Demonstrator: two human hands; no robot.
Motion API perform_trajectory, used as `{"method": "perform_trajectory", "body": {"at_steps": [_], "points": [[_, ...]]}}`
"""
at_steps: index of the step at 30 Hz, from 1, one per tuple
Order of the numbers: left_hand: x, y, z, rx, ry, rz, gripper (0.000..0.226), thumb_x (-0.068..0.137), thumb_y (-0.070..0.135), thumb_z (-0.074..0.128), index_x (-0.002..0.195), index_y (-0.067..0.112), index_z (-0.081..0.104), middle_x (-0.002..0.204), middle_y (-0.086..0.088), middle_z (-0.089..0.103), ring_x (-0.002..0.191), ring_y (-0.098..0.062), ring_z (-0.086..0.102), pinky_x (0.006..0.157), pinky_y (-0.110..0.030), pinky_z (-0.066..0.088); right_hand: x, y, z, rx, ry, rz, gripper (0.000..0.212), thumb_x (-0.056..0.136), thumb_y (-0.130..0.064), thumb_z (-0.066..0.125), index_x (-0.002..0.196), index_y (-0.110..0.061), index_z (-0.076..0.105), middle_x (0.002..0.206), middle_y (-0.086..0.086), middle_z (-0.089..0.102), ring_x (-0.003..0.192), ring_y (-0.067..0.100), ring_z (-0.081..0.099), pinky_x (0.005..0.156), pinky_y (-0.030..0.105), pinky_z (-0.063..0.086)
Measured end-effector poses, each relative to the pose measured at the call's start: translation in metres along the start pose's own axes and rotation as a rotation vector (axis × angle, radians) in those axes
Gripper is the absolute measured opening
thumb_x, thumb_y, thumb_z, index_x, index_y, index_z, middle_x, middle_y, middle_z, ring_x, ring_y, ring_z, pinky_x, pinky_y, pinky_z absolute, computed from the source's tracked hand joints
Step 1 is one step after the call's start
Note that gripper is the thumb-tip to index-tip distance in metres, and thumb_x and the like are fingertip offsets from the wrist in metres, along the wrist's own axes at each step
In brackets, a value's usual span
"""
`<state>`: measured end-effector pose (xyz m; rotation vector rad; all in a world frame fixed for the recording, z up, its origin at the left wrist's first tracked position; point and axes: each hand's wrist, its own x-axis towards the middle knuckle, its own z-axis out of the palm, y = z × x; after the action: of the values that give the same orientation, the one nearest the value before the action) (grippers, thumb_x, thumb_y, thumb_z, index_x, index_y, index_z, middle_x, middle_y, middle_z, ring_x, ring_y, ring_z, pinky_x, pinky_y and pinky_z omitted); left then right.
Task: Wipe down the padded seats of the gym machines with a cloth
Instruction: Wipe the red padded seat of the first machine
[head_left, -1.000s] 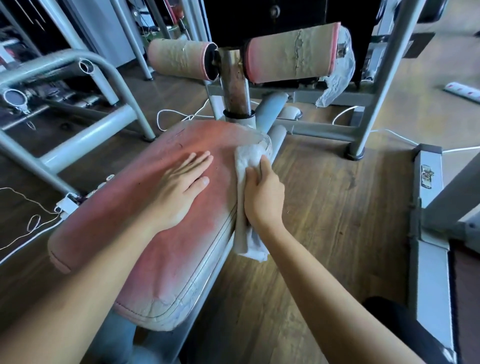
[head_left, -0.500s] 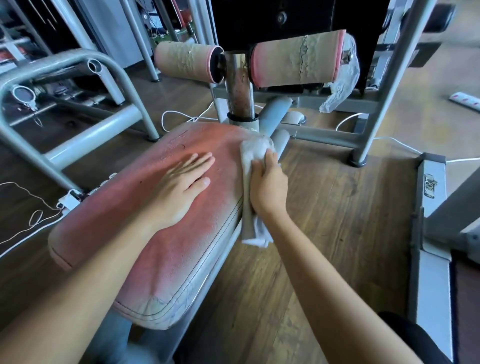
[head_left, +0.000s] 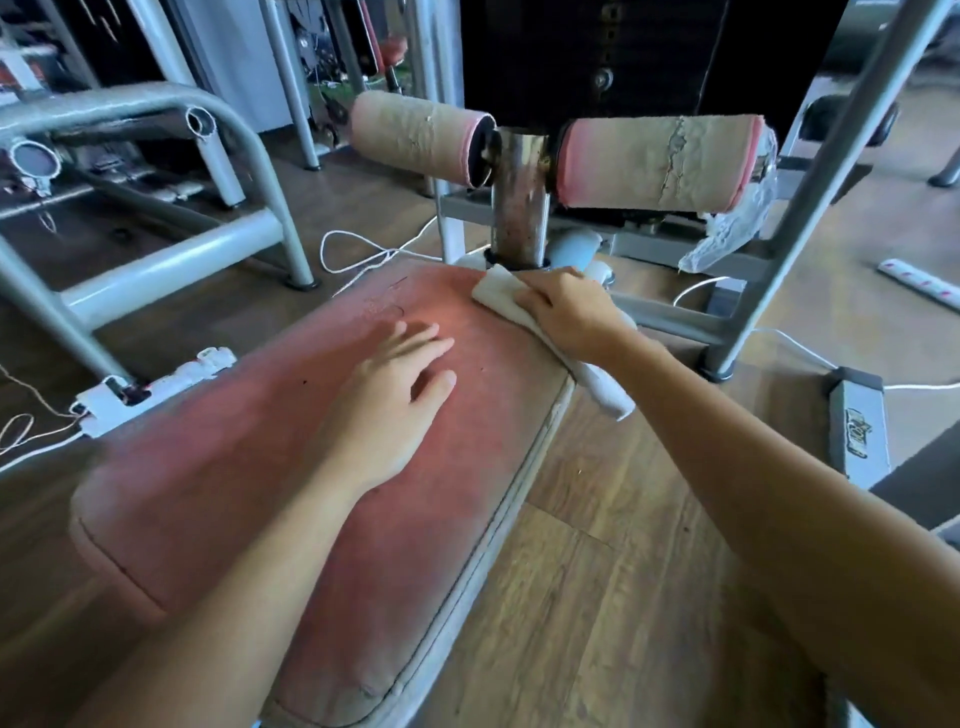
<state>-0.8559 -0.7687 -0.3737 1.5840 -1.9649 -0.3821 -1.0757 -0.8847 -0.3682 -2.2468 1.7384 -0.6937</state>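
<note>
**First onlooker:** Head view, then. Where's the white folded cloth (head_left: 497, 294) got to?

**Second onlooker:** Up at the far end of the faded red padded bench (head_left: 234, 493), just beside the upright steel post (head_left: 519, 208). A second ago the right hand (head_left: 569, 318) was rubbing it along the right edge. Now it's on the top corner, with its tail hanging over the right side.

**First onlooker:** Gripping it?

**Second onlooker:** More pressing. The fingers (head_left: 531, 299) lie nearly straight across it, though they're blurred. The left hand (head_left: 395, 397) has stayed flat on the middle of the bench, fingers spread, holding nothing.

**First onlooker:** What does that leave?

**Second onlooker:** I'd say the edge is done and the top is only starting. The near half is still unwiped, and that left hand will have to shift.
</note>
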Motion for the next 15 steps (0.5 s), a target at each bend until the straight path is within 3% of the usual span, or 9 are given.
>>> {"method": "perform_trajectory", "body": {"at_steps": [3,6,9,12,15], "points": [[-0.003,0.001,-0.001,0.151,-0.044,0.045,0.046,0.106,0.036,0.038,0.152,0.031,0.042,0.161,0.016,0.031,0.155,-0.016,0.016,0.123,-0.028,0.01,0.022,-0.01,-0.008,-0.041,-0.136,0.072,0.041,0.106,-0.045,0.037,0.136,-0.027,0.059,0.132,0.016,0.063,0.122,0.038,0.053,0.094,0.039,0.041],[-0.002,-0.001,-0.006,0.24,-0.124,0.08,0.06,0.101,0.047,0.015,0.156,0.031,0.033,0.164,0.015,0.026,0.154,-0.022,0.018,0.122,-0.031,0.015,0.038,-0.014,-0.013,-0.054,-0.218,0.18,0.047,0.106,-0.047,0.034,0.116,-0.014,0.065,0.122,0.019,0.065,0.114,0.038,0.056,0.085,0.038,0.039],[0.003,-0.01,-0.016,0.227,-0.161,0.106,0.055,0.101,0.052,0.026,0.153,0.036,0.037,0.161,0.02,0.03,0.151,-0.016,0.025,0.118,-0.036,0.028,0.022,-0.012,-0.012,-0.017,-0.207,0.199,0.041,0.105,-0.046,0.036,0.119,-0.019,0.063,0.125,0.013,0.065,0.118,0.035,0.053,0.087,0.04,0.038],[0.005,-0.008,-0.018,0.167,-0.132,0.067,0.048,0.101,0.048,0.042,0.146,0.033,0.048,0.156,0.02,0.039,0.146,-0.013,0.031,0.12,-0.033,0.027,-0.015,-0.01,-0.01,-0.015,-0.127,0.197,0.046,0.105,-0.043,0.041,0.146,-0.025,0.049,0.148,0.0,0.048,0.137,0.028,0.036,0.109,0.044,0.031],[0.001,-0.004,-0.013,0.13,-0.082,0.009,0.047,0.099,0.047,0.05,0.141,0.027,0.056,0.153,0.016,0.045,0.145,-0.013,0.035,0.118,-0.034,0.031,-0.029,-0.01,-0.009,0.034,-0.09,0.177,0.048,0.106,-0.039,0.042,0.152,-0.027,0.04,0.15,-0.003,0.042,0.134,0.025,0.034,0.112,0.041,0.028]]}}
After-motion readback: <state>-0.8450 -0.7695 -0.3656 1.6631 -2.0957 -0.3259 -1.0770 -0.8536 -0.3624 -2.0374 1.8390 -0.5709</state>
